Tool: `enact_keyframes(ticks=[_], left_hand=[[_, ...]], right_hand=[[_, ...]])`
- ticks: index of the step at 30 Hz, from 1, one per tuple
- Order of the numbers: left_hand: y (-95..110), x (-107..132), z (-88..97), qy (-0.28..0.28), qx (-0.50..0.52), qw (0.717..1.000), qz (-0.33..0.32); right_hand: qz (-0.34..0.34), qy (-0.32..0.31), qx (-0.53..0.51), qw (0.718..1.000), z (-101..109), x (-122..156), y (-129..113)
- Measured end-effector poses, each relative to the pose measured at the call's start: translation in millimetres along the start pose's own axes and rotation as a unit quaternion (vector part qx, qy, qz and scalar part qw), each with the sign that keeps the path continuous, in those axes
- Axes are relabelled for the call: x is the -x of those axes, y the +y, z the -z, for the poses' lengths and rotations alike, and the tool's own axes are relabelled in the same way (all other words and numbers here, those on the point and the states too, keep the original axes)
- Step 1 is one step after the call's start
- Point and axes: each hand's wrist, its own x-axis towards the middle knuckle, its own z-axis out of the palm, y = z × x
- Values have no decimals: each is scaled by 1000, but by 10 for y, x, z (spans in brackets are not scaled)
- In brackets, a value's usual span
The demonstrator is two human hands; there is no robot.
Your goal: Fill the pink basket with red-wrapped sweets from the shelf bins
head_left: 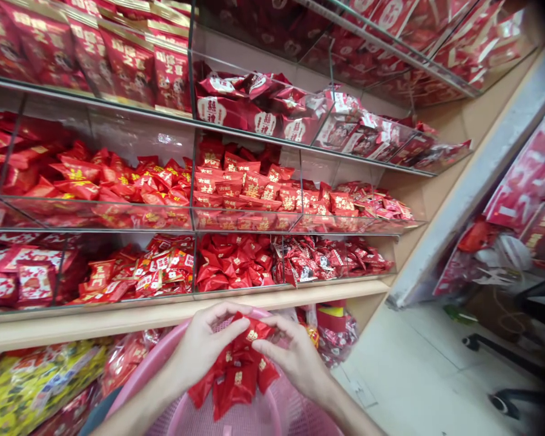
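Over a pink plastic basket (138, 378), both my hands are closed around one small red candy packet (254, 330) with gold print. My left hand (213, 339) pinches its left end, thumb on top. At the other end, the fingers and thumb of my right hand (290, 348) grip it. Several similar red packets (238, 384) hang or lie just beneath it; whether they rest on something or are joined to it is hidden. Inside the basket, a lighter pink mesh (222, 421) shows below the packets.
Ahead stand shelves with clear-fronted compartments full of red packets (236, 260). A wooden shelf edge (95, 321) runs just beyond the basket. Beneath it, at left, lies a yellow bag (40, 387). Tiled floor (404, 375) and a wheeled chair base (504, 363) are at right.
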Motion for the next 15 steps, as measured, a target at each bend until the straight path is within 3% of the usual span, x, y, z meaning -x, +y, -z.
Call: enact_keyframes(ticks=[3, 9, 15], left_hand=[[30, 6, -16, 19, 1, 1000, 24], [83, 6, -73, 59, 36, 995, 65], [14, 64, -109, 65, 95, 988, 98]], right_hand=[[-23, -1, -15, 1000, -9, 14, 37], [-31, 14, -148, 988, -77, 16, 85], [-39, 22, -169, 985, -82, 17, 55]])
